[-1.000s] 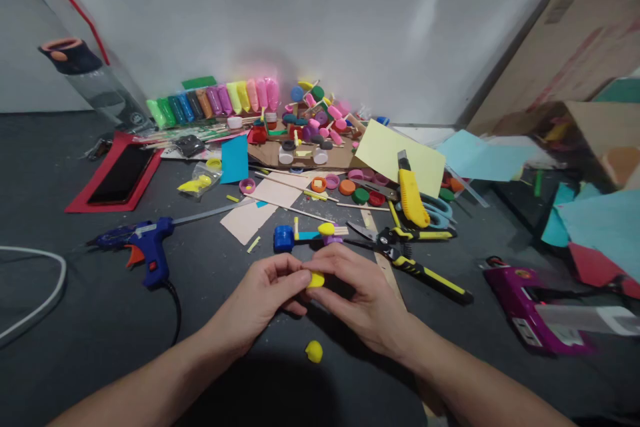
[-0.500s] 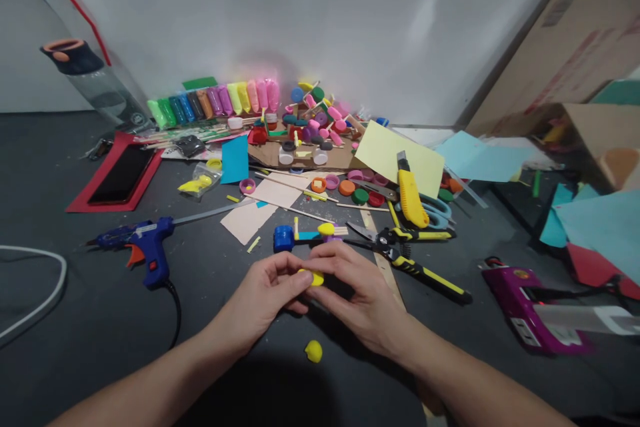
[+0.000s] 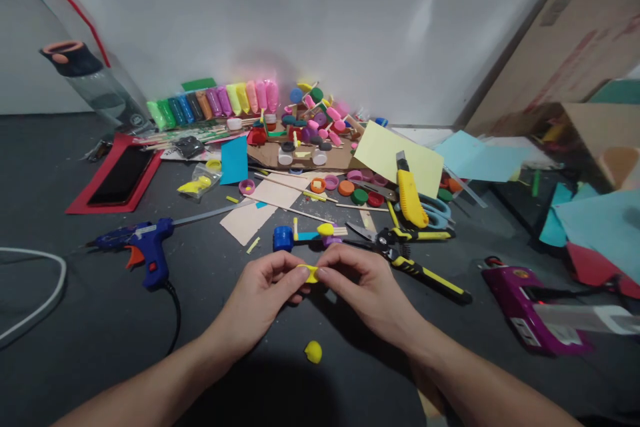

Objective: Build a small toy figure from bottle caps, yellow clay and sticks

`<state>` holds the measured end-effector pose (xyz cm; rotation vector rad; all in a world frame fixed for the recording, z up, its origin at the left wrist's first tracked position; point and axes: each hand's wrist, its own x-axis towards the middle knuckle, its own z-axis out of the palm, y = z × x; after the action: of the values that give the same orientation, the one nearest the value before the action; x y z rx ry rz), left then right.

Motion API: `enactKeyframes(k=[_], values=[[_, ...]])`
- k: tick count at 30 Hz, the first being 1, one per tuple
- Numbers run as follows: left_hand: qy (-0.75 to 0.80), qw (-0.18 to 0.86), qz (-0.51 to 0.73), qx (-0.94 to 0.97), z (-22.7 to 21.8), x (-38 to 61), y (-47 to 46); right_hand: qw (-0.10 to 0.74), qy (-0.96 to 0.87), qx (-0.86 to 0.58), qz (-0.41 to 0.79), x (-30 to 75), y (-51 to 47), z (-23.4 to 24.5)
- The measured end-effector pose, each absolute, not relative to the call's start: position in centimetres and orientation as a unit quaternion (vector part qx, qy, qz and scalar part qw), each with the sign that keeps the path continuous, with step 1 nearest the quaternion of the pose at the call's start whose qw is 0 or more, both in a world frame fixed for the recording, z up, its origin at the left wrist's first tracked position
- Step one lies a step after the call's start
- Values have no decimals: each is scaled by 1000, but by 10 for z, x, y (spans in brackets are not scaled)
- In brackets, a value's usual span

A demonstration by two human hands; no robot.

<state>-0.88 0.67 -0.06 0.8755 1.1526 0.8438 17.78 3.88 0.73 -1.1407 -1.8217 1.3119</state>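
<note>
A small piece of yellow modelling clay (image 3: 311,273) is pinched between my two hands above the dark table. My left hand (image 3: 273,290) grips its left end between thumb and fingers. At its right end, the thumb and forefinger of my right hand (image 3: 357,283) are closed on the same piece. A second yellow clay lump (image 3: 313,351) lies on the table nearer to me. Just beyond my fingers lies a small construction with a blue bottle cap (image 3: 283,238), a blue strip, sticks and a yellow clay oval (image 3: 325,229) on top.
Pruning shears (image 3: 400,250) lie right of my hands, with a yellow box cutter (image 3: 411,197) behind them. A blue glue gun (image 3: 153,247) lies at left, a purple power strip (image 3: 533,310) at right. Clay packets (image 3: 215,100), caps and paper crowd the back; a bottle (image 3: 100,90) stands far left.
My right fingers have moved from lying over the yellow clay to pinching its right end. The clay now looks longer and thinner. The loose lump has not moved.
</note>
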Motion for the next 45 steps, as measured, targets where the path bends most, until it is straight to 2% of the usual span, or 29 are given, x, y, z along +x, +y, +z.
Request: enactKeyframes(k=[12,18,22,28,36,41,45], values=[[521,639,385,415,0,-8,6,256,-564,-437,653,176,41,9],[514,656,385,397,0,-7,6,256,-572,-438,645,175,41,10],[506,672,368,395,0,-7,5,268,-629,-449,576,179,40,12],[519,655,345,426,2,-7,7,340,-726,-510,312,206,66,11],[560,557,328,517,1,-12,11,217,-836,-463,198,210,84,-4],[578,502,335,550,3,-16,15,188,-854,-465,139,201,75,-8],[577,501,327,556,7,-15,12,172,-853,-475,130,188,59,-8]])
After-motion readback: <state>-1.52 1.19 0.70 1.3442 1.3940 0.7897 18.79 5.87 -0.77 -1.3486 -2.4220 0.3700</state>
